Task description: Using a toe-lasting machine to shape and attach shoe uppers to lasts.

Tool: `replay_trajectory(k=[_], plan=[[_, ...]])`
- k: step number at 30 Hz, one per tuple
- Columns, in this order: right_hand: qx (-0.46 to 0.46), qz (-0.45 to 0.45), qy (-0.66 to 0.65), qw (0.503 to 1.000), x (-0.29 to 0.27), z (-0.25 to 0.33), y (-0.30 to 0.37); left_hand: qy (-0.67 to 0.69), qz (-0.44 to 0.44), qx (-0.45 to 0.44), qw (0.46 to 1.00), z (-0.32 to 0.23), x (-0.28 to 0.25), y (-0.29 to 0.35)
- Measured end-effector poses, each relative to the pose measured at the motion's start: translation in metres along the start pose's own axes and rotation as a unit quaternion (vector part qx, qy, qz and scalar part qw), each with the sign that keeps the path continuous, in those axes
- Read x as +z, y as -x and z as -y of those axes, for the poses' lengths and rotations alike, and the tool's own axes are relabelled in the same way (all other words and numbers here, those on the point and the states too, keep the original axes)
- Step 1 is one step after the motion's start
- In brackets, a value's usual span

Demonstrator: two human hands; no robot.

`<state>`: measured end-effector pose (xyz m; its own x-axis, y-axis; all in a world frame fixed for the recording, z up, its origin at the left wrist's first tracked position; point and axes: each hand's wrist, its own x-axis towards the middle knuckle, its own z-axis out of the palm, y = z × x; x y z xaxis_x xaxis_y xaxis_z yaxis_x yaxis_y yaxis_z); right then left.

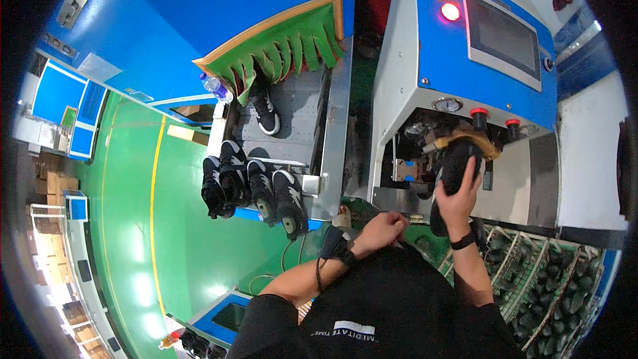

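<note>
My right hand (458, 203) grips a black shoe (460, 166) from its side, thumb and fingers spread around it. The shoe is held up, toe away from me, at the opening of a blue and white machine (399, 86). A yellowish-brown pad (468, 138) touches or lies just behind its far end. In front of my body, my left hand (387, 231) is closed with its fingers curled; whatever is inside them is hidden. Beside my left wrist is a black object (335, 242) with a dark cord hanging down, its kind unclear.
Several black and white shoes (260, 189) stand at the end of a grey conveyor (296, 129), with another shoe (266, 113) under a green strip curtain (286, 50). A bottle (216, 86) stands beside the conveyor. A rack (531, 279) of dark shoe-shaped pieces is at lower right.
</note>
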<state>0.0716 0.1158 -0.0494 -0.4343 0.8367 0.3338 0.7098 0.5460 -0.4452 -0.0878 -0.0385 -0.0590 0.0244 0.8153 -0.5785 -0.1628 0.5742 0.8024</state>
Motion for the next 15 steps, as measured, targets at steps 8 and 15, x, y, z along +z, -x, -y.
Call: replay_trajectory(k=[8, 15], plan=[[-0.145, 0.194, 0.032, 0.970, -0.081, -0.020, 0.150, 0.327, 0.174, -0.137, 0.919, 0.017, 0.013, -0.006], [0.231, 0.202, -0.237, 0.922, -0.065, -0.021, 0.097, 0.199, 0.211, -0.240, 0.926, 0.037, 0.029, -0.012]])
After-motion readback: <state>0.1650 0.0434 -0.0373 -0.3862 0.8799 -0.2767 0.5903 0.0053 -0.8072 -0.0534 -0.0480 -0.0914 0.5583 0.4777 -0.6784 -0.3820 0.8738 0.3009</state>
